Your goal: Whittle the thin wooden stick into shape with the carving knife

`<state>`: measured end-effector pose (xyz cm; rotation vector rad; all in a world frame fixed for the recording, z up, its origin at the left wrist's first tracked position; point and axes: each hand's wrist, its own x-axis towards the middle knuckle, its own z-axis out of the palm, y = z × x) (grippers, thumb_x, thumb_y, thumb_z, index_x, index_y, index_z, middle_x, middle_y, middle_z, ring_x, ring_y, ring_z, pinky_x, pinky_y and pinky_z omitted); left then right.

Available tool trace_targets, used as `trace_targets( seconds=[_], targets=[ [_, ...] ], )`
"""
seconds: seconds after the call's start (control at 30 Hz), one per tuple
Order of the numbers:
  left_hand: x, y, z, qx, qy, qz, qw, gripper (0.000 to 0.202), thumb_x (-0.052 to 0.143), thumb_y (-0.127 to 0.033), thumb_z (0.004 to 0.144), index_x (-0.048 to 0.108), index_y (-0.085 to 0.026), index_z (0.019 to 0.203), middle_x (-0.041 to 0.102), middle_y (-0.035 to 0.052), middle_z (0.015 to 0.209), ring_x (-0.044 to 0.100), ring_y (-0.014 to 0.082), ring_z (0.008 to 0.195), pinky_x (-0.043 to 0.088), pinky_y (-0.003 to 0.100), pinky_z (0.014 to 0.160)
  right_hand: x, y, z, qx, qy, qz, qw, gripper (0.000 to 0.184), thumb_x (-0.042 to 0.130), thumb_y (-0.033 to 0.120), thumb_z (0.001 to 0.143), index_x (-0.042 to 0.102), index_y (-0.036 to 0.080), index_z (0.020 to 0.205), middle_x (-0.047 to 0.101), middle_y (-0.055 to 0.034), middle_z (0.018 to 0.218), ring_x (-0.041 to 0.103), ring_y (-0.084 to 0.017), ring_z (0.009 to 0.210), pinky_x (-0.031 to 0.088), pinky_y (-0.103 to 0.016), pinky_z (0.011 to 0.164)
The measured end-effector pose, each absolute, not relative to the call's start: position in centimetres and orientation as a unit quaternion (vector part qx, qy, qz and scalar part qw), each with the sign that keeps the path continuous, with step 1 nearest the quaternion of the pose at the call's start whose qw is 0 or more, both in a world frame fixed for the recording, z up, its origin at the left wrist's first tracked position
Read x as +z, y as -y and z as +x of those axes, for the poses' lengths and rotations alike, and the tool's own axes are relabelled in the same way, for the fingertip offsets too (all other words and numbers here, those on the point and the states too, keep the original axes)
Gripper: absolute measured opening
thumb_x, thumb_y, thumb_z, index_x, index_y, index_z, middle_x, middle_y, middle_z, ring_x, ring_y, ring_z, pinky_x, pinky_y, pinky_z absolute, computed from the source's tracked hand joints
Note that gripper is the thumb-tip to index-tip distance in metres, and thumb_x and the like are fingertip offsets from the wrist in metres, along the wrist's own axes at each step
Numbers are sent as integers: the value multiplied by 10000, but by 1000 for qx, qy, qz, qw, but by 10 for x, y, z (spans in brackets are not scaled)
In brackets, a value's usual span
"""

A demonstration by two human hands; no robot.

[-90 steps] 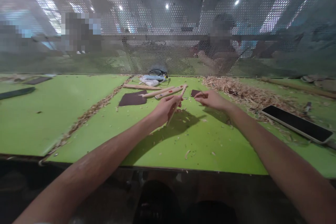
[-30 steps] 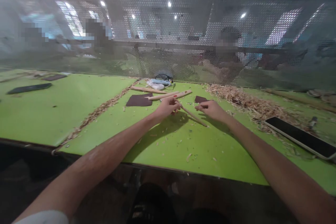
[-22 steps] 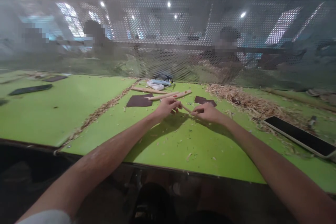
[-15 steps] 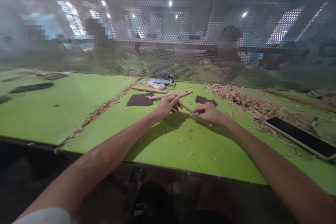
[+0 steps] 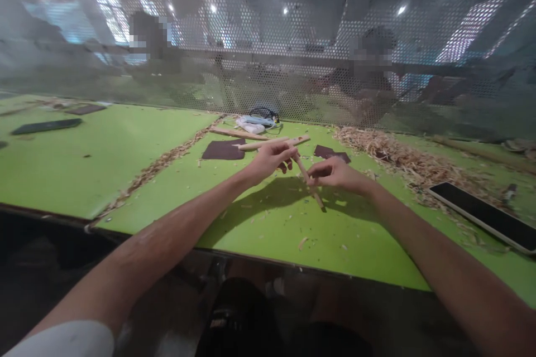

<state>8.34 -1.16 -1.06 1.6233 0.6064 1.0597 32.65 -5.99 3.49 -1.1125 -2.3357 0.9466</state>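
Observation:
My left hand pinches the upper end of a thin wooden stick that slants down to the right above the green table. My right hand is closed on the middle of the same stick, whose lower tip hangs free just above the table. Two more wooden sticks lie behind my hands. A dark sandpaper sheet lies to the left of them. A smaller dark piece sits just behind my right hand.
A pile of wood shavings spreads at the right, with a black phone near it. A line of shavings runs along the table seam. A white-blue bundle lies by the perforated screen, behind which people sit.
My right hand has moved in and closed on the stick that my left hand was holding alone. The stick has swung from pointing away to slanting down toward the right. Both hands lifted slightly.

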Motion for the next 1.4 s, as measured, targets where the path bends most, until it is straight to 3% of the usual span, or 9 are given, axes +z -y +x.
trace_targets(
  seconds=[0.43,0.63,0.77,0.9,0.97,1.07,1.17,1.3,1.4],
  targets=[
    [9,26,85,487,-216,697,480,392,863,-523,857,772,-142,852,684,7,676,579,74,569,484,217,552,39,68,315,354,822,-411,175,258,791,452,833,792,197,790,598,-3,660,442,-124,601,343,-289,569],
    [11,27,85,496,-220,695,471,370,864,-501,854,767,-144,856,698,12,698,591,73,576,485,212,548,41,69,313,356,822,-412,169,351,792,535,844,785,187,801,602,-2,656,429,-119,587,341,-286,547],
    [11,27,86,495,-218,698,469,366,842,-502,880,764,-146,909,712,19,738,612,78,591,492,206,542,42,68,314,352,823,-414,168,340,794,535,840,801,196,820,671,-28,711,523,-145,625,426,-305,593],
    [17,27,85,486,-205,715,458,424,773,-565,932,755,-142,922,717,33,780,644,87,629,506,197,544,50,67,322,374,816,-407,170,303,824,507,822,834,211,886,785,-91,934,677,-233,835,542,-366,750],
    [23,27,82,479,-192,723,459,429,754,-570,948,748,-141,936,721,41,813,661,94,657,522,199,556,55,66,329,357,818,-413,181,323,806,539,853,848,232,943,788,-96,971,684,-237,855,544,-361,744],
    [32,29,78,453,-169,744,462,390,721,-532,986,745,-143,969,728,52,859,685,106,701,549,207,584,64,63,338,315,830,-418,194,399,695,603,947,854,243,1010,747,-81,866,630,-196,745,504,-345,665],
    [40,32,77,429,-154,761,462,326,702,-468,1013,747,-145,1009,738,58,890,702,113,720,572,216,605,72,64,342,278,851,-406,181,439,613,613,996,842,241,960,721,-74,820,624,-191,731,511,-352,689],
    [48,37,80,399,-163,775,462,270,690,-406,1028,725,-146,966,740,60,839,720,125,712,580,218,603,71,75,338,209,876,-409,148,377,574,527,1012,823,256,927,764,-89,880,644,-208,723,503,-351,670],
    [55,36,82,369,-176,791,455,251,674,-370,1043,713,-150,929,750,63,822,720,119,702,571,203,594,59,84,332,129,887,-408,174,314,560,441,1011,812,261,957,771,-91,858,655,-237,755,490,-357,693]
  ],
)
